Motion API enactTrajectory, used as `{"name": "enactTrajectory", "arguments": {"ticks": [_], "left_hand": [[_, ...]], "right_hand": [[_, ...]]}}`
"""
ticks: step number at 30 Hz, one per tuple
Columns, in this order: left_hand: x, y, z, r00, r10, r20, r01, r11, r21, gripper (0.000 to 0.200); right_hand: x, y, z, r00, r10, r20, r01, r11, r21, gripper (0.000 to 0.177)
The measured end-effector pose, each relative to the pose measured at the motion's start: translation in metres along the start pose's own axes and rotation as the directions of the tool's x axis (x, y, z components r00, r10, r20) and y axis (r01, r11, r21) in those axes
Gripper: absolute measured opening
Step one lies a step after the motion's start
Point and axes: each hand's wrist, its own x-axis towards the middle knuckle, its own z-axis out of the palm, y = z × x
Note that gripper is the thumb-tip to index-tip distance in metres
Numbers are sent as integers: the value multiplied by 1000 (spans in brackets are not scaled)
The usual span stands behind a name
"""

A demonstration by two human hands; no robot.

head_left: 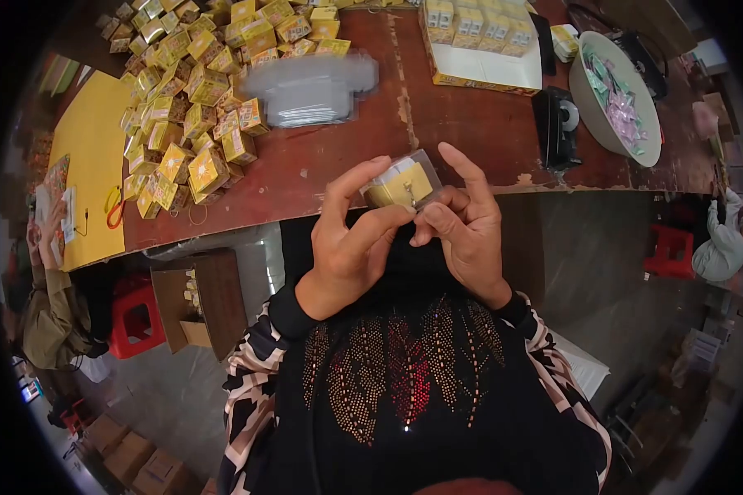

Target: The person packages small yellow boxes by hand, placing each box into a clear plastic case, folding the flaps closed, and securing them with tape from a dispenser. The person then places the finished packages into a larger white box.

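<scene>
A small clear plastic box (403, 181) with a yellow piece inside is held up just over the table's front edge. My left hand (345, 247) grips it from the left, with the index finger on its upper corner and the thumb along its lower edge. At the box's lower right corner, the thumb and bent fingers of my right hand (470, 227) are closed, while the index finger points up. What exactly the right fingertips pinch is partly hidden. Beyond lies a stack of flat clear plastic sleeves (309, 103).
A heap of small yellow boxes (194, 124) covers the red table's left part. At the back right stand a white tray (487, 70) with packed boxes, a black tape dispenser (556, 128) and a bowl (590, 82) of small packets. Other people sit at both sides.
</scene>
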Motion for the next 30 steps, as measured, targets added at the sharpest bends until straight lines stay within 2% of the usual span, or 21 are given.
{"name": "enactTrajectory", "arguments": {"ticks": [5,7,8,9,10,11,12,13,14,16,17,19,20,21,22,23,24,25,27,28,30], "left_hand": [[-3,-2,1,1000,18,-19,-17,1000,12,26],[-3,-1,0,999,13,-31,-13,1000,-1,26],[-2,0,-1,1000,-8,-25,8,1000,0,26],[-2,1,-2,999,-29,-21,29,1000,1,26],[0,2,-4,999,-29,-24,29,1000,3,26],[1,4,-6,991,-135,23,136,987,-86,26],[3,5,-7,969,-233,80,244,955,-168,26],[2,4,-6,970,-230,79,241,956,-168,26],[0,2,-4,960,-263,100,279,934,-224,25],[0,2,-2,949,-293,121,315,907,-279,25],[1,3,-2,935,-330,129,354,860,-368,27],[2,3,0,921,-364,137,386,805,-452,29],[0,2,3,911,-392,127,399,763,-508,31],[0,0,4,900,-419,119,409,718,-563,33],[1,1,4,902,-416,119,406,720,-563,33],[2,2,5,885,-455,103,412,659,-629,37],[3,2,4,865,-493,92,412,593,-692,41],[7,4,1,866,-491,94,411,592,-693,41],[16,7,-11,817,-524,239,571,684,-453,52],[18,3,-14,822,-508,257,566,683,-462,52],[20,-3,-16,848,-332,413,414,902,-125,55]], "right_hand": [[2,-8,1,997,73,8,-73,997,-20,63],[5,-5,-4,996,87,15,-84,982,-171,60],[6,-3,-6,996,86,16,-82,982,-171,60],[7,-1,-9,997,-74,-2,67,918,-390,57],[8,0,-12,973,-230,16,195,785,-587,55],[12,-1,-16,973,-231,19,197,785,-588,55],[19,-3,-21,845,-495,202,482,544,-687,51],[26,-5,-25,625,-664,409,683,213,-698,47],[31,-8,-27,623,-666,410,685,211,-698,47],[38,-17,-28,546,-569,615,786,95,-611,39],[40,-17,-29,543,-570,616,788,93,-609,39],[43,-15,-31,716,-409,565,696,359,-622,54],[41,-14,-30,714,-411,566,698,357,-621,54],[36,-12,-26,865,-256,431,479,674,-562,64],[31,-10,-24,945,-37,325,182,886,-427,75],[28,-7,-25,944,-39,326,184,885,-427,75],[25,-4,-28,946,32,322,113,900,-420,83],[23,-4,-31,943,103,316,39,909,-414,91],[23,-11,-37,947,84,309,68,890,-451,92],[23,-18,-41,952,63,301,97,868,-488,92],[23,-36,-44,950,55,308,124,836,-534,94]]}}
